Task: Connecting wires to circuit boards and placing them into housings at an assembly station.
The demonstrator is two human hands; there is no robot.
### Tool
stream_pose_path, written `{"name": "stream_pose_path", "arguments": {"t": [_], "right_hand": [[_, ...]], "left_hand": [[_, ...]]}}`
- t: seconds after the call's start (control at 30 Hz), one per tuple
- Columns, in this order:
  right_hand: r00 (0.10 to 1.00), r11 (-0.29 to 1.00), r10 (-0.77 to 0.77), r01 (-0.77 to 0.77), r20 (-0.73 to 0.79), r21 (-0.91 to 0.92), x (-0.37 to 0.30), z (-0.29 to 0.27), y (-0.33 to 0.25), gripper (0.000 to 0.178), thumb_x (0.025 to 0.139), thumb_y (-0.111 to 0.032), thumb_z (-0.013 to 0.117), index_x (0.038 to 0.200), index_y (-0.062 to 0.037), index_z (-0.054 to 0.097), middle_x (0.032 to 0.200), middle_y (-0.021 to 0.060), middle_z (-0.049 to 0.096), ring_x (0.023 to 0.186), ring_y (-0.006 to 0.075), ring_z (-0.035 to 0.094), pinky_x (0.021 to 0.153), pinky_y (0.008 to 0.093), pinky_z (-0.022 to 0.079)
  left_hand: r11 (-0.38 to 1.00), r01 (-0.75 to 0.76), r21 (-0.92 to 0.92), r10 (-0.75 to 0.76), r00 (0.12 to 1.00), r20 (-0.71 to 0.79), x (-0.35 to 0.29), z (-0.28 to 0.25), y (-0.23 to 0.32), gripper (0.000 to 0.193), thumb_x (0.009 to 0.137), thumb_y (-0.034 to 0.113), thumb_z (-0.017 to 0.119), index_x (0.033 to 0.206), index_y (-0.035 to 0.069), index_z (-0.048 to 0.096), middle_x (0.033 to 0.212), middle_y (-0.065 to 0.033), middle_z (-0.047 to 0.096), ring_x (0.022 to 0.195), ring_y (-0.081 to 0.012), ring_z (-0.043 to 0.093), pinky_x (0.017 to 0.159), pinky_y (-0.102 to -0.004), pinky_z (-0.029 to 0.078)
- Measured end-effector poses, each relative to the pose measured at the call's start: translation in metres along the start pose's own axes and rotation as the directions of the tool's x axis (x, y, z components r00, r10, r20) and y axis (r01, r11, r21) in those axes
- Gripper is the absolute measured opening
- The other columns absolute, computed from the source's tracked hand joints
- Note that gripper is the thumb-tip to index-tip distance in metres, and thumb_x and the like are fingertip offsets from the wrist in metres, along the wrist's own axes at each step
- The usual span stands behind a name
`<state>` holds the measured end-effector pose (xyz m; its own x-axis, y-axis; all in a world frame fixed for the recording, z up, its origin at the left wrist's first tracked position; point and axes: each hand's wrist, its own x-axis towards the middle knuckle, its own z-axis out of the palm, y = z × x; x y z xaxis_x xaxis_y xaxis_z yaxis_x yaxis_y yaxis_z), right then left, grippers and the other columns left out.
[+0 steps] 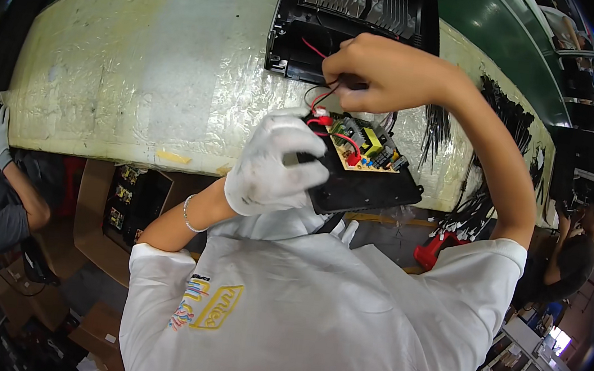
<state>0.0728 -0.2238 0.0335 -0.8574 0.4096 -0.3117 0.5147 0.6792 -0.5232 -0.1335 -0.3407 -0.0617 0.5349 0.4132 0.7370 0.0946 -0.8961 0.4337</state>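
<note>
Two hands [318, 122], one circuit board [366, 149]

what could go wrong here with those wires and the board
1. The right hand pinches thin red and black wires running to the circuit board; a hard tug might strain their joints.
2. The gloved left hand holds the black tray at the table edge, so it could slip off.

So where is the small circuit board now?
The circuit board sits mid-frame on a black tray, held by the gloved left hand, below the bare right hand.
</note>
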Motion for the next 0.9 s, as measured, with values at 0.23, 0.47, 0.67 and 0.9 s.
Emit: {"name": "stream_pose_path", "arguments": {"t": [0.23,0.47,0.67,0.9], "right_hand": [[0.994,0.955,0.099,-0.081,-0.048,0.286,-0.017,-0.012,-0.016,0.039,0.087,-0.033,0.069,0.078,-0.0001,0.049,0.067,0.0064,0.046,0.061,0.0171,0.043,0.056,0.0319,0.037],[0.918,0.917,0.217,-0.074,-0.332,0.392,-0.032,0.009,-0.022,0.018,0.08,-0.001,0.064,0.093,-0.0038,0.054,0.066,0.0029,0.04,0.06,0.0126,0.037,0.054,0.0299,0.032],[0.737,0.979,0.18,-0.071,-0.652,0.19,-0.041,0.018,-0.035,0.04,0.075,0.007,0.068,0.111,-0.0049,0.058,0.076,0.0059,0.055,0.071,0.0193,0.052,0.063,0.0323,0.043],[0.839,0.994,-0.004,0.063,-0.544,0.091,-0.042,0.015,-0.023,0.013,0.073,0.004,0.07,0.084,-0.0009,0.065,0.084,0.0081,0.059,0.081,0.0261,0.055,0.07,0.0365,0.044]], "left_hand": [[0.921,0.389,0.034,-0.387,0.921,-0.038,0.03,-0.008,-0.021,0.057,0.053,0.034,0.089,0.091,0.008,0.055,0.135,-0.0244,0.049,0.119,-0.0377,0.052,0.096,-0.0449,0.044],[0.853,0.425,-0.304,-0.421,0.903,0.081,0.037,-0.012,-0.053,0.043,0.059,0.026,0.089,0.087,0.008,0.061,0.112,-0.0146,0.063,0.105,-0.0303,0.061,0.089,-0.0375,0.05],[0.788,0.416,-0.454,-0.426,0.901,0.085,0.039,-0.008,-0.061,0.026,0.067,0.01,0.083,0.089,0.01,0.068,0.098,-0.0066,0.068,0.093,-0.0226,0.065,0.081,-0.032,0.053],[0.759,0.515,-0.399,-0.514,0.85,0.118,0.035,-0.007,-0.067,0.028,0.065,0.008,0.081,0.09,0.009,0.069,0.102,-0.0072,0.069,0.089,-0.0215,0.064,0.078,-0.0329,0.053]]}}
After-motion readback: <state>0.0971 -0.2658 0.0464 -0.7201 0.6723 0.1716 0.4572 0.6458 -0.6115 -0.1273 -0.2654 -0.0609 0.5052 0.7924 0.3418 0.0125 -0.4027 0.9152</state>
